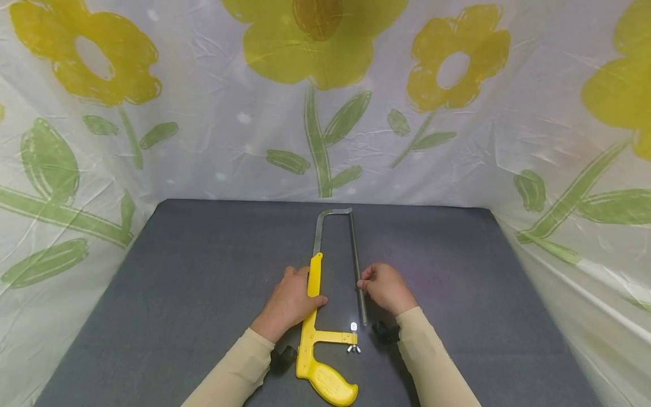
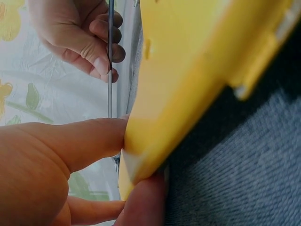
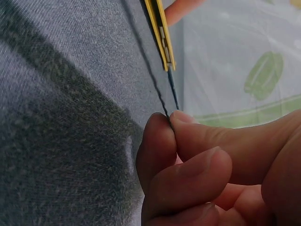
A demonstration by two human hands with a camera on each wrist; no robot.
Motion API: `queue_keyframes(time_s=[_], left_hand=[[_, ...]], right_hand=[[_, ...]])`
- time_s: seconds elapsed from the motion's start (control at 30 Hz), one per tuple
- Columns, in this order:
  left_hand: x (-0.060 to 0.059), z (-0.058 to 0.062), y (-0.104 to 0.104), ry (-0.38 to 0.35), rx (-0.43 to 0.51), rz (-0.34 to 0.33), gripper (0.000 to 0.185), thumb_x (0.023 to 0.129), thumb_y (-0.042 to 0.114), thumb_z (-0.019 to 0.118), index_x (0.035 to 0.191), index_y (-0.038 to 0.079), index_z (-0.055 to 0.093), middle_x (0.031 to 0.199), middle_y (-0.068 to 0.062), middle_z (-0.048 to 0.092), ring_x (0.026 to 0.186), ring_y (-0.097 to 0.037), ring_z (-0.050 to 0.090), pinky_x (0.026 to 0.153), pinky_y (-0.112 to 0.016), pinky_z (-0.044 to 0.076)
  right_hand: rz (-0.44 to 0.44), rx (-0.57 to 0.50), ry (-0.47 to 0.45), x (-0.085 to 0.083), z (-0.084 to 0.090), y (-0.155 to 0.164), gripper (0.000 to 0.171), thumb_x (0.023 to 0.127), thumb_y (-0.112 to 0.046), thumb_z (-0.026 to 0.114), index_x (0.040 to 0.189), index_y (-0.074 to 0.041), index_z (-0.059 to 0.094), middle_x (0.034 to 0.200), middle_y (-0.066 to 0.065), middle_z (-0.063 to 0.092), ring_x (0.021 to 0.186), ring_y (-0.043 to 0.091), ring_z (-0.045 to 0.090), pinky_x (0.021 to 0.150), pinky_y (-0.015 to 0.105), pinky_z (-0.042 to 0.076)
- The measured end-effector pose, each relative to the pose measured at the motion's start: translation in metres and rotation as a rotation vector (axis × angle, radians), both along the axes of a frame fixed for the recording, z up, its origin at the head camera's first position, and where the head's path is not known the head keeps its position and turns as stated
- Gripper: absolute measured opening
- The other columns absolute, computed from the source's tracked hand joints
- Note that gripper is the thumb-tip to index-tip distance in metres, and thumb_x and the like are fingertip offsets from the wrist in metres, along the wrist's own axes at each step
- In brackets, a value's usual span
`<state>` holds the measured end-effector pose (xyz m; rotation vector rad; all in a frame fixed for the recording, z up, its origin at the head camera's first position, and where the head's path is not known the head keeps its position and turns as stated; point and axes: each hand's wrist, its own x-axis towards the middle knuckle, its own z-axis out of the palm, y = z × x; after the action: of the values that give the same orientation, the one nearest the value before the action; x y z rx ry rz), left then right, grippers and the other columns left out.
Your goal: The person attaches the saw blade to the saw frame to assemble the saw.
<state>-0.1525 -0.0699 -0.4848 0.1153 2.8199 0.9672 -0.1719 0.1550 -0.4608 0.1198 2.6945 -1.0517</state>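
Note:
A hacksaw with a yellow frame [image 1: 307, 342] lies on the table, its yellow handle [image 1: 333, 384] toward me and its metal bow at the far end. My left hand [image 1: 290, 299] grips the yellow part of the frame, thumb on one side and fingers on the other. Thumb and fingertips of my right hand [image 1: 387, 287] pinch the thin saw blade [image 3: 157, 84] partway along. At its far end the blade meets the tip of the bow. Its near end hangs loose, just beyond the yellow arm that carries a silver wing nut [image 1: 354, 349].
A dark grey cloth [image 1: 203, 243] covers the table. White sheeting [image 1: 213, 158] printed with yellow flowers stands behind it and at both sides. Black wrist devices [image 1: 385, 332] sit beneath both forearms.

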Motion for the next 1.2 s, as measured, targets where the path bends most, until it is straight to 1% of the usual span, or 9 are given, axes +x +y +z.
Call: queue_keyframes(time_s=[0.2, 0.63, 0.93, 1.2], left_hand=[[0.0, 0.0, -0.001, -0.001, 0.004, -0.001, 0.075, 0.086, 0.027, 0.092, 0.147, -0.002, 0.059, 0.113, -0.017, 0.056, 0.076, -0.02, 0.058, 0.068, -0.033, 0.055], [0.001, -0.001, -0.001, -0.004, 0.01, 0.012, 0.076, 0.086, 0.027, 0.092, 0.148, -0.002, 0.058, 0.114, -0.017, 0.055, 0.077, -0.021, 0.058, 0.069, -0.033, 0.055], [0.001, -0.001, 0.001, -0.006, -0.003, 0.029, 0.076, 0.087, 0.028, 0.092, 0.149, -0.001, 0.058, 0.114, -0.016, 0.055, 0.076, -0.021, 0.058, 0.07, -0.033, 0.056], [0.0, 0.0, 0.001, -0.001, 0.011, 0.019, 0.073, 0.087, 0.026, 0.092, 0.146, -0.002, 0.06, 0.113, -0.017, 0.055, 0.077, -0.022, 0.059, 0.07, -0.035, 0.056]], right_hand=[[0.019, -0.012, 0.01, 0.0, 0.0, 0.0, 0.011, 0.099, -0.014, 0.076, 0.1, -0.004, 0.072, 0.088, 0.007, 0.069, 0.079, 0.021, 0.06, 0.066, 0.033, 0.046], [0.017, -0.025, -0.016, -0.003, -0.006, 0.001, 0.011, 0.1, -0.014, 0.076, 0.1, -0.004, 0.072, 0.09, 0.007, 0.071, 0.08, 0.022, 0.061, 0.068, 0.033, 0.047], [0.022, -0.025, -0.021, -0.002, -0.008, 0.0, 0.011, 0.1, -0.014, 0.076, 0.099, -0.004, 0.072, 0.087, 0.007, 0.07, 0.076, 0.02, 0.062, 0.065, 0.032, 0.047], [0.022, -0.037, -0.024, -0.002, -0.01, -0.001, 0.011, 0.1, -0.015, 0.076, 0.098, -0.004, 0.072, 0.085, 0.006, 0.071, 0.073, 0.018, 0.062, 0.063, 0.031, 0.047]])
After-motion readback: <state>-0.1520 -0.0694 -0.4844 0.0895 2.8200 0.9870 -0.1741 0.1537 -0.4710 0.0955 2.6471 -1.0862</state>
